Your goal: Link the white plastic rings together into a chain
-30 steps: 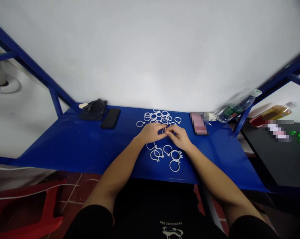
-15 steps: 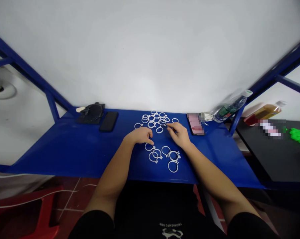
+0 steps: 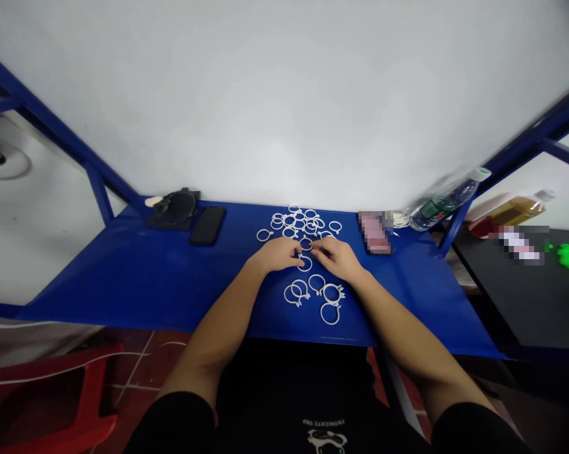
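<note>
My left hand [image 3: 283, 253] is closed, with thumb and finger pinching a white plastic curtain ring [image 3: 305, 271] by its small clip. Facing it, my right hand [image 3: 338, 257] has its fingertips on the edge of another white ring [image 3: 306, 238], just beyond the first. Whether these two rings touch is too small to tell. Beyond both hands lies a loose heap of similar rings [image 3: 299, 217], some overlapping. Nearer to me, a second group of several rings [image 3: 330, 313] rests on the blue table, a few of them overlapping.
On the blue table [image 3: 137, 277] a black phone [image 3: 208, 226] and a dark crumpled item [image 3: 178, 208] lie at left. A lit phone [image 3: 375, 233], white cable [image 3: 400, 219] and plastic bottle [image 3: 447, 202] are at right. A wall [image 3: 265, 113] backs the table.
My left hand has moved right, bringing a ring from the near group towards the middle. My right hand has shifted left from the heap's edge to another ring. The view has shifted slightly.
</note>
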`<act>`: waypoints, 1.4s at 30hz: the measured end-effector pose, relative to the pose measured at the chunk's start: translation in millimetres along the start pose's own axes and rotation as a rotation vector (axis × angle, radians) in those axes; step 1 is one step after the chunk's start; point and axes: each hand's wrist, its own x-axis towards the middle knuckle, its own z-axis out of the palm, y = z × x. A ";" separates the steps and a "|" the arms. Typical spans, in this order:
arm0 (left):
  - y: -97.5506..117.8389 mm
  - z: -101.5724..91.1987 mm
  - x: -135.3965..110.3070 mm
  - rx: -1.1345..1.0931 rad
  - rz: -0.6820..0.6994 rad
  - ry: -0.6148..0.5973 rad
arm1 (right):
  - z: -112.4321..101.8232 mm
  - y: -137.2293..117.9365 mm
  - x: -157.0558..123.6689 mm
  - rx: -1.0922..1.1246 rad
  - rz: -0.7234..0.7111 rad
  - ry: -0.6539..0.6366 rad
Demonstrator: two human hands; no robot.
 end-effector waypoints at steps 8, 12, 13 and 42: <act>10.1 15.0 7.0 0.029 0.086 0.099 | 2.7 0.0 0.7 -0.036 -0.020 -0.146; 16.1 14.2 6.9 -0.019 0.148 0.236 | 0.0 -1.8 1.2 0.021 -0.046 -0.052; 17.6 13.5 6.6 -0.035 0.157 0.255 | -0.5 -2.1 1.1 0.030 -0.054 -0.023; 10.0 5.7 8.9 -0.038 0.163 0.585 | -18.1 -5.2 3.7 -0.034 0.089 0.012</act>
